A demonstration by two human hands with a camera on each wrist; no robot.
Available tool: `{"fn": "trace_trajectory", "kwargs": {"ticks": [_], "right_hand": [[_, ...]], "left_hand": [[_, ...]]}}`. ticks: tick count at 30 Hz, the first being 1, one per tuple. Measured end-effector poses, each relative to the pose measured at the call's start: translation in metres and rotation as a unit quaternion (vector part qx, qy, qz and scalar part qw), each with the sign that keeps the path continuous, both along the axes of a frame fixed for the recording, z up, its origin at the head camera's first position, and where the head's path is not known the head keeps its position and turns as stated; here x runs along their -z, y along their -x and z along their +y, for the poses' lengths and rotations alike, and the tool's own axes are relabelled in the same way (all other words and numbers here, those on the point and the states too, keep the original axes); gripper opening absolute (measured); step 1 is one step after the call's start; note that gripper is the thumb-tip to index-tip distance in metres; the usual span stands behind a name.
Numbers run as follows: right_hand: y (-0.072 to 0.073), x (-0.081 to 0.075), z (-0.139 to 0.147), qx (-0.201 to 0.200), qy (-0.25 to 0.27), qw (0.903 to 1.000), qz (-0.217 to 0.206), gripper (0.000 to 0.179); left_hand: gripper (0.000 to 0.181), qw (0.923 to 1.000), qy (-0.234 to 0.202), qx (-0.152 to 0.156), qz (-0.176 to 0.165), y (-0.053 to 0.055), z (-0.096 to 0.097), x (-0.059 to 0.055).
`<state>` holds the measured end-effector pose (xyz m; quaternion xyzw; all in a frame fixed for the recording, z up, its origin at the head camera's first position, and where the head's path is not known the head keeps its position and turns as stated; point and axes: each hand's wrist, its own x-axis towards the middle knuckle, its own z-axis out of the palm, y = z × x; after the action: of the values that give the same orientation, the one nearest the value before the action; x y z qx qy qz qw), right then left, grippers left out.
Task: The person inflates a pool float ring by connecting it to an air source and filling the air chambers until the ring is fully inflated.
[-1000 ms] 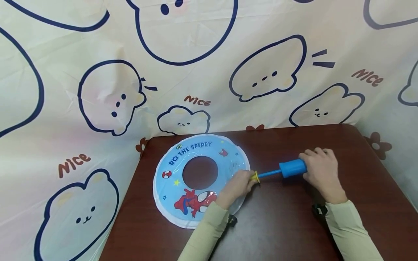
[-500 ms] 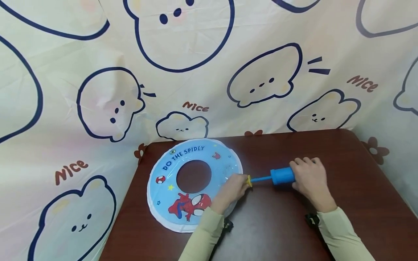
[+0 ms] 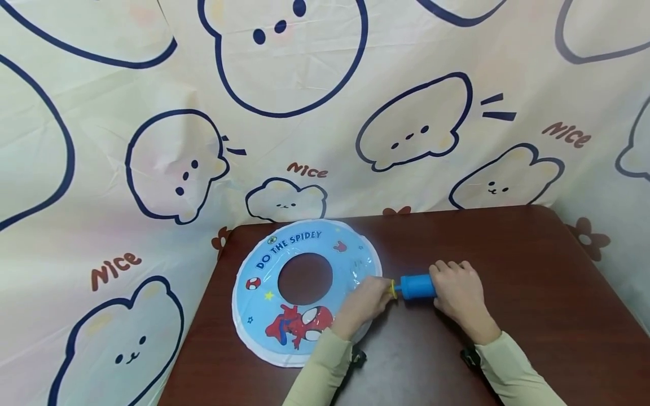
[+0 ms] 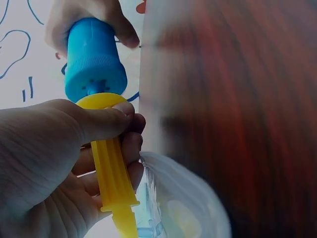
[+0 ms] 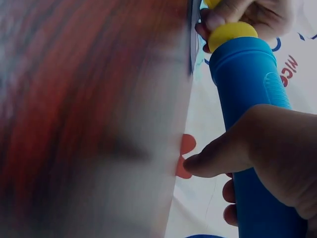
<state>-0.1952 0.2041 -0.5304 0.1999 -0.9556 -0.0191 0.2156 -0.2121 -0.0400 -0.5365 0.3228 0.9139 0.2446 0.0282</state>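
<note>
A blue hand air pump [image 3: 418,286] lies level between my two hands above the table. Its yellow nozzle [image 4: 110,168] is held between the thumb and fingers of my left hand [image 3: 367,299]. My right hand [image 3: 459,293] wraps its fingers round the blue barrel [image 5: 252,99]. Only a short stretch of blue rod shows between the barrel and the yellow flange. Under my left forearm lies a light-blue swim ring [image 3: 259,321], partly filled out, printed with a red spider figure and "DO THE SPIDEY". My left hand overlaps the ring's right side in the head view.
The dark brown wooden table [image 3: 548,299] reaches back to a cream cloth [image 3: 315,141] printed with bear outlines and "Nice". Dark straps with small devices [image 3: 470,357] sit at both wrists, below light green sleeves [image 3: 513,366].
My right hand has moved left with the pump barrel, shortening the exposed blue rod until the barrel is close to the yellow flange. My left hand keeps its hold on the nozzle beside the ring.
</note>
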Motion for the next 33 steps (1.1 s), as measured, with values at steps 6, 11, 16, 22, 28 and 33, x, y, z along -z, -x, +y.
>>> {"fn": "trace_trajectory", "kwargs": {"ticks": [6,11,16,22,28,33], "right_hand": [[-0.003,0.005,-0.007,0.0,-0.006,1.0,0.003,0.039],[-0.004,0.01,-0.003,-0.012,0.01,0.9999,0.004,0.043],[0.007,-0.001,0.024,-0.01,0.032,0.9992,0.023,0.045],[0.013,-0.02,0.066,0.015,0.057,0.9978,0.031,0.05],[0.009,-0.025,0.076,0.034,0.051,0.9979,0.024,0.05],[0.005,-0.024,0.054,0.03,0.02,0.9993,0.006,0.056]], "left_hand": [[0.008,0.9998,-0.001,-0.007,-0.018,-0.005,0.003,-0.002],[0.008,0.9987,-0.018,-0.01,-0.046,-0.009,0.001,0.002],[0.013,0.9983,-0.036,-0.003,-0.045,-0.004,0.002,0.003],[0.012,0.9972,-0.031,-0.026,-0.064,-0.002,0.004,0.002],[0.01,0.9969,-0.019,-0.033,-0.068,-0.005,0.006,0.001],[0.007,0.9981,-0.009,-0.039,-0.047,-0.007,0.007,-0.002]]}}
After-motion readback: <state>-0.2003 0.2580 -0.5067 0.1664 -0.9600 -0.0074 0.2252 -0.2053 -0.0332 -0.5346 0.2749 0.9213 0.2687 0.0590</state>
